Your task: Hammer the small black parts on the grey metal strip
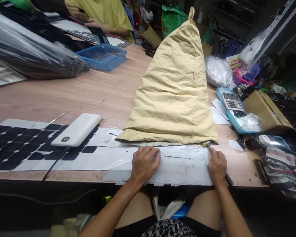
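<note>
A pale yellow cloth cover (175, 89), pointed with a loop at its top, lies on the table with its hem toward me. My right hand (217, 166) is wrapped round the handle of a small hammer (207, 144), whose yellowish-tipped head is at the hem's right corner. Just below the hem, my left hand (145, 163) rests on a greyish-white sheet (180, 171). Its fingers are curled, with a small grey piece showing by the thumb; what it is cannot be made out. Black rounded squares (14, 144) on white backing lie to the left.
A white power bank (76, 130) lies on the black squares. Further back are a blue basket (103, 56) and plastic-wrapped material (34, 49). On the right stand a calculator (233, 101) and a cardboard box (265, 112). A person in a yellow shirt (106, 14) sits across the table.
</note>
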`<state>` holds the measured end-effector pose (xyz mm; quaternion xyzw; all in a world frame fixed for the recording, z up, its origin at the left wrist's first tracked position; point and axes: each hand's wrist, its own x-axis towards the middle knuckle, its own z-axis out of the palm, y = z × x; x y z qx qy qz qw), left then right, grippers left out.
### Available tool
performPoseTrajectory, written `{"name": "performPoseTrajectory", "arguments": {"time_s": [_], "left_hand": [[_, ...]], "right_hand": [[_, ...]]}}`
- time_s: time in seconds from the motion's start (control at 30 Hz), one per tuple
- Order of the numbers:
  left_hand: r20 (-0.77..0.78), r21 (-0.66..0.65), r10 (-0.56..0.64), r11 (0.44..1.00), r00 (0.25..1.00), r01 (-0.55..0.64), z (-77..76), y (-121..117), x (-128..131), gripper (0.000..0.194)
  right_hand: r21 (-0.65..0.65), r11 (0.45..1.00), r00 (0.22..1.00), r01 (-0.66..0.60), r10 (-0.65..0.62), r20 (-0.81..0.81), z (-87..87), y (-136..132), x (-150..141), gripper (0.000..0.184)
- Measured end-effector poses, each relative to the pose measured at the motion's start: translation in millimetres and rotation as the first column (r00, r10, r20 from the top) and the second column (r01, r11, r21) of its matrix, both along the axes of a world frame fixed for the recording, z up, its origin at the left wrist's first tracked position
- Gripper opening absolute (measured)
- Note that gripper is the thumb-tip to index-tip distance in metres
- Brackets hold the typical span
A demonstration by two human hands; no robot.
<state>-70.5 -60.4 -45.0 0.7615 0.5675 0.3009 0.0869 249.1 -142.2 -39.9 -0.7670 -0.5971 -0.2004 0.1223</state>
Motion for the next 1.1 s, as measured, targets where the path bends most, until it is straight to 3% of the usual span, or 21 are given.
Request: {"name": "performPoseTrajectory", "arguments": {"time_s": [0.13, 0.3, 0.47, 0.6, 0.67, 0.8, 0.97, 1.1], "left_hand": [[-0.082, -0.070, -0.061, 0.996, 0.995, 0.055, 9.0, 35, 18, 0.029], [-0.043, -0.073, -0.082, 0.994, 0.996, 0.079, 14.0, 76, 28, 0.048], [0.065, -0.190, -0.184, 0.963, 0.981, 0.193, 8.1, 94, 24, 0.039], [-0.050, -0.189, -0.311, 0.936, 0.949, 0.297, -1.6, 89, 19, 0.028], [-0.098, -0.137, -0.287, 0.952, 0.953, 0.273, -3.8, 82, 19, 0.020], [-0.002, -0.051, -0.256, 0.966, 0.967, 0.255, -1.1, 54, 27, 0.016], [0.106, -0.169, -0.360, 0.912, 0.927, 0.374, -2.8, 15, 44, 0.018], [0.159, -0.228, -0.387, 0.881, 0.908, 0.415, -9.5, 12, 44, 0.024]], "right_hand": [[0.001, 1.000, 1.000, 0.001, -0.001, -0.012, 0.3, 0, -2, 0.042], [-0.008, 1.000, 0.999, 0.015, -0.015, -0.040, 0.7, 0, -4, 0.042], [-0.043, 0.999, 0.999, 0.021, -0.023, -0.047, 1.0, -1, -4, 0.041], [-0.054, 0.998, 0.999, 0.026, -0.028, -0.038, -1.0, -1, -3, 0.042], [-0.053, 0.998, 0.999, 0.027, -0.029, -0.032, -1.9, -1, -3, 0.042], [-0.048, 0.998, 0.999, 0.032, -0.033, -0.036, -1.5, -1, -4, 0.042], [-0.053, 0.998, 0.999, 0.033, -0.035, -0.040, 1.1, -1, -5, 0.041], [-0.055, 0.998, 0.998, 0.033, -0.036, -0.054, 1.1, 0, -4, 0.042]]}}
